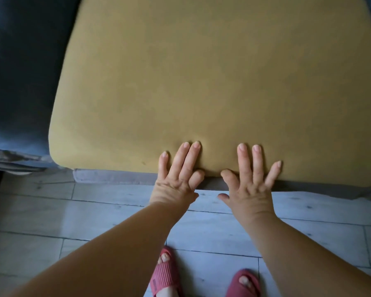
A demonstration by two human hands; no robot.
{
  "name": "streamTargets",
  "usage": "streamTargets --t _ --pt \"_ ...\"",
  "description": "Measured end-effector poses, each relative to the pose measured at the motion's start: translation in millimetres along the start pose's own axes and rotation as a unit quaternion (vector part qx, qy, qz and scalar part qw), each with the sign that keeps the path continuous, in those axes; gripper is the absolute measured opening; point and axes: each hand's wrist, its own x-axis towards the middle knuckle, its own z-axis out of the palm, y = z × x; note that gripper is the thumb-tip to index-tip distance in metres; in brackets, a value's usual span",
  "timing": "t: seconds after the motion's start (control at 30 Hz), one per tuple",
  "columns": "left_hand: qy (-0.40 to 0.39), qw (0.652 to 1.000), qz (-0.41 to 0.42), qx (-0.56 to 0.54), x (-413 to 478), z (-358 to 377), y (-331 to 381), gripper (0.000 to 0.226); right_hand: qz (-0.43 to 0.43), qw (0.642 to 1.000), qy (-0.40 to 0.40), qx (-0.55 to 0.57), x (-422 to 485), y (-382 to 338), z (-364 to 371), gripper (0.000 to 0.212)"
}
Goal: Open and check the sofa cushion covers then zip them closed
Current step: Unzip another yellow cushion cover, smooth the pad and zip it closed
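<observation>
A: Head view. My left hand (177,174) and right hand (252,179) both lie flat, fingers spread, on the near edge of the mustard-yellow seat cushion (201,82). Neither grips anything; the palms hang off the front edge and only the fingers press into the cover.

B: Where is the cushion relative to your hands?

A: It stretches away from my fingertips and well out to both sides, sitting on the grey sofa base (116,177), a strip of which shows just left of my left hand. A dark blue cushion (19,71) lies far off to the left. The pale plank floor (51,211) is under my forearms, and my pink slippers (165,273) are below my wrists.

B: What is the step in hand, and how should it be done well?

A: I judge it to be pressing the cushion home or checking its seating. I would push evenly with both hands, so the cover does not bunch and the front edge stays square to the base.

B: How does the cover look?

A: Smooth and taut, with shallow dimples at my fingertips, rounded corners, and a small dark speck left of my left hand. No zip is visible; I cannot tell whether it is closed.
</observation>
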Motion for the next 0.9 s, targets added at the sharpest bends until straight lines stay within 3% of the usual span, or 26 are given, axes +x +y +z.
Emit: streamTargets --t 0.07,0.13,0.27,0.53,0.7,0.9 --pt "0.056 0.998 -0.004 0.017 4 11 2 0.062 0.008 0.997 0.074 0.007 1 0 13 0.023" --pt "0.119 0.993 -0.01 0.026 6 18 3 0.044 0.015 0.993 0.118 0.012 5 -2 17 0.006" --pt "0.144 0.989 -0.017 0.007 5 12 9 0.032 0.034 0.994 0.093 0.039 4 -7 4 0.02" --pt "-0.031 0.99 -0.099 -0.092 18 -58 25 0.022 0.066 0.992 -0.04 0.099 19 -6 -61 0.028" --pt "-0.078 0.986 -0.098 -0.113 33 -138 15 0.02 0.055 0.985 -0.105 0.125 48 4 -134 0.037" --pt "-0.083 0.991 -0.084 -0.068 61 -264 -2 0.009 0.023 0.984 -0.123 0.127 97 19 -262 0.017"
